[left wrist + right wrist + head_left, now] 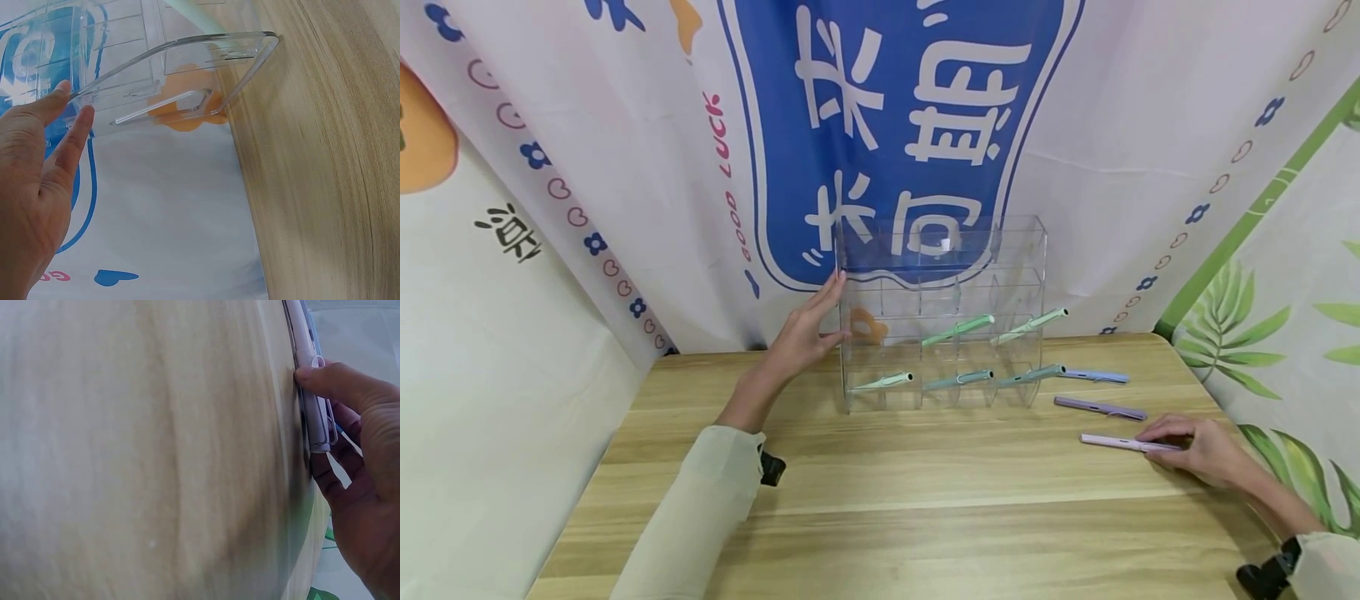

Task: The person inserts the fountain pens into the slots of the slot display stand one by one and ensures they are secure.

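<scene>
A clear acrylic display rack [940, 362] with several compartments stands near the back of the table. Green and teal pens slant out of its lower two rows, among them a bright green pen [958, 331] and a pale green pen [882, 382]. My left hand [805, 337] touches the rack's left side, its thumb and fingers fairly straight and spread along the edge [78, 94]. At the right, my right hand [1202, 450] pinches the clip end of a pale pink-lilac pen [1112, 442] between thumb and fingers. That pen lies low at the wooden surface [156, 425].
Beyond the pink-lilac pen lie a purple pen [1097, 407] and a blue pen [1093, 377], close to the rack's right side. A printed curtain [1075, 183] hangs right behind the rack. The table's right edge runs close to my right hand.
</scene>
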Tool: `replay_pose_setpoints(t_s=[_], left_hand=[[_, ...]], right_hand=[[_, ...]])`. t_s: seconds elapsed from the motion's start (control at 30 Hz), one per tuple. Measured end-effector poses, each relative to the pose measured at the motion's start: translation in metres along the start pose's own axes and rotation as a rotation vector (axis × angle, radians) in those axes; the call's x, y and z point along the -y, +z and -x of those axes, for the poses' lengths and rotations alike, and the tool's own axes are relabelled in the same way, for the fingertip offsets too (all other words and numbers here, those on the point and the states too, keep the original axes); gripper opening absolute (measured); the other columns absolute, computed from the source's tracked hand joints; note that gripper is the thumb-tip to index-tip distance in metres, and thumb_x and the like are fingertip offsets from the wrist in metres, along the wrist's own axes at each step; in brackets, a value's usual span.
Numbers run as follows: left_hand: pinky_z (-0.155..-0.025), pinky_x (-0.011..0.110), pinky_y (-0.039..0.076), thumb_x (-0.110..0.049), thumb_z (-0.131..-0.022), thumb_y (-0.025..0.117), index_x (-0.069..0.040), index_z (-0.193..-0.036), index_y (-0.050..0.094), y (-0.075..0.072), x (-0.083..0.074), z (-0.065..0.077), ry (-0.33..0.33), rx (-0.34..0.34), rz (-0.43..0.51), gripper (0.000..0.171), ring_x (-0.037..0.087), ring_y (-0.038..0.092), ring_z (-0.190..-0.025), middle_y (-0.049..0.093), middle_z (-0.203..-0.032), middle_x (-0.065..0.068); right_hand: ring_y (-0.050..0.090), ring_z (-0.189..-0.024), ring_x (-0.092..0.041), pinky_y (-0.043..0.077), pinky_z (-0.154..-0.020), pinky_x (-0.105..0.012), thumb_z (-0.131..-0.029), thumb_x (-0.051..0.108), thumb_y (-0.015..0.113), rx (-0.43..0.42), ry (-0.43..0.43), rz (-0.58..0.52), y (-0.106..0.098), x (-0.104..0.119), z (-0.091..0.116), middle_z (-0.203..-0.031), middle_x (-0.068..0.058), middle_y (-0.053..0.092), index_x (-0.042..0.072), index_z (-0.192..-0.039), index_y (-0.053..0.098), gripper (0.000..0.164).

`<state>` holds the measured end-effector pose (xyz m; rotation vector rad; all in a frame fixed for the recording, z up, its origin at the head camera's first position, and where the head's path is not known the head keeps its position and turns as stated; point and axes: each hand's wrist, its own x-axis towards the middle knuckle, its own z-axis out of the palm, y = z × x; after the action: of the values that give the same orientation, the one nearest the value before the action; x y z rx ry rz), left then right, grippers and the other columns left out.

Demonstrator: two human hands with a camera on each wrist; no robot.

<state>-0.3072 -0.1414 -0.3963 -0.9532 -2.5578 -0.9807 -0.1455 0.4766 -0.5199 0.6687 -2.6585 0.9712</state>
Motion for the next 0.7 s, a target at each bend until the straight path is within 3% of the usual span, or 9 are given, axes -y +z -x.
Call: replay_pose_setpoints(t_s=[0.23,0.5,0.7], left_hand=[[-0.101,0.038,0.062,0.007,-0.088,0.081,-0.008,-0.168,0.023,-0.001,-0.001,0.0,0.005,-0.001,0.001,0.1,0.042,0.037,-0.153,0.015,-0.174,0.018],[-0.102,0.039,0.061,0.008,-0.087,0.082,-0.003,-0.166,0.025,-0.002,-0.001,0.0,0.013,-0.001,0.002,0.098,0.042,0.037,-0.153,0.016,-0.174,0.018],[-0.102,0.039,0.061,0.008,-0.087,0.082,0.0,-0.166,0.026,-0.001,-0.001,0.0,0.016,-0.008,-0.002,0.097,0.043,0.038,-0.152,0.017,-0.173,0.019]], right_hand=[[0.064,-0.096,0.011,0.048,-0.078,-0.002,-0.075,-0.011,0.088,0.012,0.06,-0.026,-0.003,0.003,-0.001,-0.096,0.009,0.079,0.013,-0.096,0.084,0.032],[0.064,-0.092,0.01,0.053,-0.069,-0.01,-0.076,-0.006,0.09,-0.023,0.112,0.006,-0.009,0.011,-0.005,-0.095,0.012,0.078,0.018,-0.094,0.085,0.031],[0.065,-0.094,0.009,0.052,-0.076,-0.007,-0.079,-0.007,0.088,-0.026,0.105,-0.04,-0.018,0.016,-0.006,-0.097,0.009,0.079,0.013,-0.096,0.085,0.027]])
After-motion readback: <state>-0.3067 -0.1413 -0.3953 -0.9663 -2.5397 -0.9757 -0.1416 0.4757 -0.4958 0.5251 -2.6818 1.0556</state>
